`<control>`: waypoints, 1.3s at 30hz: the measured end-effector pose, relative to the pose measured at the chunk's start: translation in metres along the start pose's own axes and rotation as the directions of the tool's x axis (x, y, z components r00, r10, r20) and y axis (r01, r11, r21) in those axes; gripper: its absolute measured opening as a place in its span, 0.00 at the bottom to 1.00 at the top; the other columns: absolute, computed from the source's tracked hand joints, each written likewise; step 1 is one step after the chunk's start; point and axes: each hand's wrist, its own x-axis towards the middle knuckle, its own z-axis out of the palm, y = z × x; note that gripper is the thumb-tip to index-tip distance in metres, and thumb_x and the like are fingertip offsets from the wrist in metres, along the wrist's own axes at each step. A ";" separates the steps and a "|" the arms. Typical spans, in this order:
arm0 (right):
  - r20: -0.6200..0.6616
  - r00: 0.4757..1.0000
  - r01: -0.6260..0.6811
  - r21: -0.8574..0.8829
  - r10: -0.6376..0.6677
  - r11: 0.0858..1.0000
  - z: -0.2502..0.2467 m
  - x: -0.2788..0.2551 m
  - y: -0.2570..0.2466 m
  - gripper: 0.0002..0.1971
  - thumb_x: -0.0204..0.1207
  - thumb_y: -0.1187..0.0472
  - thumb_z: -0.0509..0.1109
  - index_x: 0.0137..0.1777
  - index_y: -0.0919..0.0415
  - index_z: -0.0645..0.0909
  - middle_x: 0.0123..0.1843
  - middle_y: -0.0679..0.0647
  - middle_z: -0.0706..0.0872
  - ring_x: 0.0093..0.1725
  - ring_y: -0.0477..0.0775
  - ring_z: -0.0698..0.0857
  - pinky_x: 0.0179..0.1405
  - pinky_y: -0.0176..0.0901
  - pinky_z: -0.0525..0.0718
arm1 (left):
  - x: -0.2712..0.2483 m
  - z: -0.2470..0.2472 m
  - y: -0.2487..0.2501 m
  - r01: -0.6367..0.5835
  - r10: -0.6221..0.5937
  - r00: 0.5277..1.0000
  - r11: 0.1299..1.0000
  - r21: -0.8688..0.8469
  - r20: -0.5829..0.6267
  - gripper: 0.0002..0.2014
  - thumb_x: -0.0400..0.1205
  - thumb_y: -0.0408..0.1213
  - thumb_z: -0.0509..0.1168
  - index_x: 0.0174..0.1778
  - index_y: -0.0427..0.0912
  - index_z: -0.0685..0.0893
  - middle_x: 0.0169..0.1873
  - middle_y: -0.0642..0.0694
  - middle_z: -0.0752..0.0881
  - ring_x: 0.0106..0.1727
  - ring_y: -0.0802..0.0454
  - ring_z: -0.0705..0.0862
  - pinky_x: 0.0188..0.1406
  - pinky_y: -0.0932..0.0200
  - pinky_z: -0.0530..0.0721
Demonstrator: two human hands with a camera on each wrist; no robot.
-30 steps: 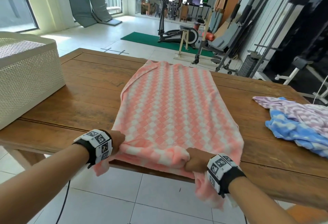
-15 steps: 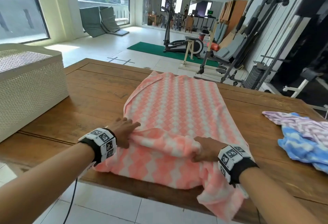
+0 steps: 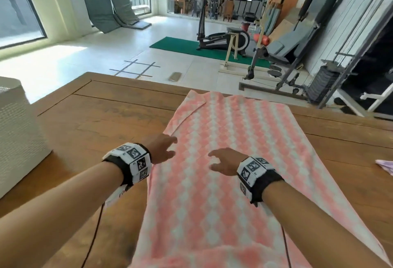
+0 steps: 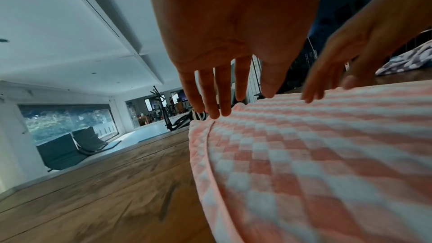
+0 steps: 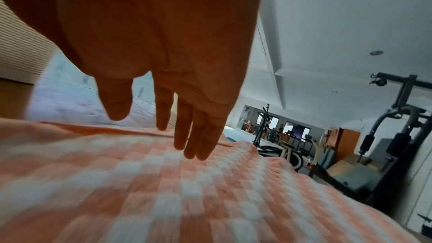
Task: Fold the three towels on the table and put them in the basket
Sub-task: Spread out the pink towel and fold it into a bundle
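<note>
A pink and white checked towel [image 3: 223, 172] lies lengthwise on the wooden table [image 3: 102, 123], its near end hanging toward me. My left hand [image 3: 163, 150] hovers at the towel's left edge with fingers straight and spread, holding nothing [image 4: 215, 88]. My right hand [image 3: 221, 161] is above the towel's middle, fingers straight and pointing left, also holding nothing [image 5: 187, 132]. The white woven basket [image 3: 17, 136] stands at the table's left end. A corner of a lilac towel [image 3: 385, 164] shows at the right edge.
Bare wood lies between the basket and the pink towel. Beyond the table's far edge are a tiled floor, a green mat [image 3: 191, 46] and gym machines [image 3: 340, 44].
Both hands have let go of the towel's near edge and moved forward over the towel, fingers now straight. The towel lies flatter, and my view has shifted forward and left.
</note>
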 end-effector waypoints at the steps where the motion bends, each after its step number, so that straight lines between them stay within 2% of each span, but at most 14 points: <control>1: -0.034 0.999 -0.010 0.021 0.010 1.000 -0.011 0.031 -0.001 0.27 0.85 0.48 0.58 0.82 0.54 0.60 0.83 0.54 0.63 0.79 0.57 0.67 0.76 0.51 0.68 | 0.023 -0.003 -0.010 -0.007 0.007 1.000 1.000 0.006 0.000 0.22 0.86 0.44 0.59 0.76 0.43 0.69 0.71 0.42 0.75 0.70 0.43 0.75 0.69 0.48 0.74; 6: -0.140 0.985 -0.085 0.133 0.103 0.987 -0.052 0.166 0.002 0.25 0.85 0.52 0.57 0.81 0.53 0.62 0.81 0.55 0.67 0.76 0.60 0.72 0.73 0.52 0.72 | 0.121 -0.002 -0.051 -0.132 0.134 0.991 0.986 0.107 -0.016 0.23 0.85 0.44 0.59 0.76 0.45 0.70 0.71 0.44 0.77 0.71 0.44 0.75 0.67 0.46 0.76; 9: -0.210 0.963 -0.127 0.207 0.171 0.970 -0.066 0.226 0.010 0.22 0.84 0.57 0.59 0.78 0.55 0.68 0.77 0.59 0.73 0.71 0.61 0.77 0.68 0.50 0.77 | 0.166 0.002 -0.069 -0.175 0.183 0.983 0.969 0.172 -0.031 0.22 0.84 0.44 0.59 0.75 0.47 0.72 0.69 0.48 0.79 0.68 0.46 0.78 0.63 0.48 0.80; 13: -0.299 0.911 -0.177 0.334 0.282 0.926 -0.072 0.288 0.017 0.18 0.81 0.64 0.60 0.70 0.61 0.77 0.68 0.64 0.80 0.61 0.65 0.82 0.60 0.51 0.82 | 0.212 0.013 -0.086 -0.213 0.217 0.976 0.959 0.187 0.000 0.21 0.83 0.44 0.61 0.73 0.48 0.74 0.66 0.48 0.80 0.67 0.46 0.78 0.63 0.50 0.78; 18: -0.329 0.802 -0.228 0.602 0.498 0.766 -0.076 0.339 0.020 0.19 0.80 0.59 0.65 0.68 0.67 0.75 0.68 0.65 0.79 0.64 0.66 0.81 0.61 0.50 0.81 | 0.239 0.023 -0.100 -0.226 0.226 0.974 0.962 0.154 0.021 0.19 0.82 0.51 0.62 0.67 0.47 0.77 0.60 0.48 0.80 0.62 0.46 0.77 0.59 0.51 0.77; 20: -0.291 0.771 -0.208 0.725 0.566 0.656 -0.079 0.349 0.021 0.26 0.78 0.59 0.68 0.74 0.67 0.69 0.72 0.63 0.76 0.68 0.64 0.78 0.62 0.46 0.78 | 0.241 0.024 -0.101 -0.218 0.221 0.975 0.965 0.149 0.001 0.19 0.81 0.54 0.63 0.61 0.45 0.78 0.56 0.47 0.80 0.58 0.46 0.77 0.53 0.53 0.77; 22: -0.284 0.736 -0.165 0.806 0.615 0.569 -0.084 0.355 0.018 0.27 0.77 0.63 0.68 0.75 0.65 0.65 0.73 0.63 0.74 0.68 0.62 0.78 0.58 0.44 0.77 | 0.241 0.024 -0.100 -0.197 0.202 0.979 0.970 0.140 -0.023 0.14 0.81 0.48 0.64 0.56 0.43 0.79 0.54 0.45 0.79 0.56 0.46 0.77 0.50 0.53 0.77; 25: -0.448 0.676 0.001 0.795 0.586 0.606 -0.097 0.363 0.000 0.21 0.77 0.71 0.64 0.70 0.62 0.71 0.66 0.60 0.79 0.60 0.58 0.81 0.51 0.41 0.78 | 0.234 0.016 -0.104 -0.126 0.134 0.988 0.986 0.105 -0.080 0.08 0.80 0.36 0.63 0.52 0.39 0.81 0.53 0.44 0.78 0.53 0.46 0.76 0.44 0.53 0.78; 27: -0.577 0.695 0.168 0.711 0.429 0.683 -0.111 0.371 -0.022 0.19 0.77 0.73 0.63 0.67 0.62 0.75 0.64 0.59 0.82 0.59 0.56 0.83 0.53 0.39 0.79 | 0.225 0.008 -0.115 -0.026 0.032 0.987 0.999 0.042 -0.157 0.05 0.80 0.35 0.61 0.48 0.38 0.80 0.52 0.45 0.78 0.48 0.49 0.74 0.39 0.56 0.73; 28: -0.599 0.737 0.241 0.666 0.313 0.706 -0.118 0.374 -0.036 0.20 0.78 0.72 0.63 0.69 0.63 0.75 0.63 0.59 0.82 0.60 0.56 0.83 0.55 0.39 0.80 | 0.219 0.004 -0.124 0.037 -0.035 0.982 0.999 0.008 -0.183 0.04 0.80 0.35 0.60 0.46 0.39 0.78 0.52 0.45 0.79 0.47 0.49 0.73 0.39 0.57 0.72; 30: -0.539 0.840 0.291 0.546 0.063 0.786 -0.128 0.379 -0.061 0.23 0.80 0.69 0.62 0.76 0.64 0.70 0.62 0.58 0.82 0.59 0.58 0.83 0.60 0.46 0.80 | 0.204 0.000 -0.142 0.157 -0.158 0.969 0.987 -0.018 -0.188 0.07 0.81 0.38 0.60 0.53 0.41 0.77 0.57 0.43 0.79 0.56 0.46 0.77 0.48 0.55 0.75; 32: -0.437 0.896 0.294 0.445 -0.081 0.846 -0.127 0.380 -0.077 0.27 0.82 0.68 0.59 0.81 0.62 0.63 0.61 0.54 0.80 0.54 0.59 0.83 0.59 0.50 0.80 | 0.192 0.004 -0.159 0.230 -0.225 0.965 0.973 0.023 -0.134 0.17 0.82 0.43 0.59 0.65 0.42 0.72 0.64 0.42 0.78 0.65 0.42 0.76 0.60 0.51 0.76; 35: -0.334 0.939 0.235 0.450 -0.082 0.862 -0.108 0.371 -0.081 0.26 0.83 0.66 0.58 0.80 0.53 0.65 0.78 0.59 0.71 0.68 0.62 0.79 0.65 0.49 0.77 | 0.176 0.018 -0.166 0.124 -0.117 0.990 0.988 0.092 -0.078 0.22 0.84 0.48 0.57 0.73 0.48 0.67 0.69 0.46 0.74 0.70 0.45 0.71 0.67 0.52 0.72; 39: -0.319 0.944 0.192 0.310 -0.089 0.931 -0.073 0.336 -0.066 0.22 0.82 0.65 0.59 0.76 0.58 0.71 0.78 0.57 0.72 0.76 0.57 0.72 0.73 0.45 0.69 | 0.143 0.038 -0.149 -0.114 0.118 0.992 0.990 0.084 -0.040 0.23 0.83 0.51 0.56 0.75 0.52 0.67 0.71 0.50 0.72 0.72 0.47 0.67 0.72 0.51 0.69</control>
